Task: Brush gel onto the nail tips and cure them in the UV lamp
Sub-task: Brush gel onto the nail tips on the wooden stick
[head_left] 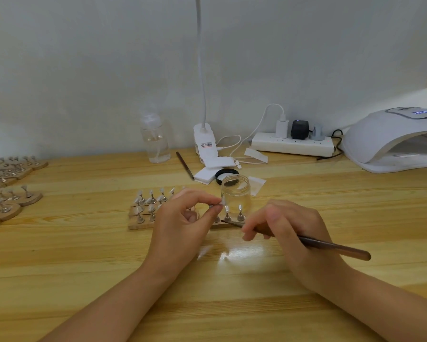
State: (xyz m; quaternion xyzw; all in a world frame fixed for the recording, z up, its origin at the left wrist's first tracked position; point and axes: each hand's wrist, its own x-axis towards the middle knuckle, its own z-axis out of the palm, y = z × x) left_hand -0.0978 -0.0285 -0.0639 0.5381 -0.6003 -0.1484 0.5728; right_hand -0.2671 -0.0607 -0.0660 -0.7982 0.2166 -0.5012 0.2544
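Hands apart: left hand [182, 218] pinches one nail tip [222, 201] beside the gel jar [235, 193]. Right hand [289, 230] grips the brush [331, 246], bristles just below that tip, over the wooden stand [138, 224].

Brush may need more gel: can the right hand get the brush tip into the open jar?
Probably yes. The jar stands uncapped just beyond the brush tip, with nothing between; the right hand would lift over the stands.

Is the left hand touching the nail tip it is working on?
Touching. The head view shows the left hand pinching a nail tip between thumb and forefinger.
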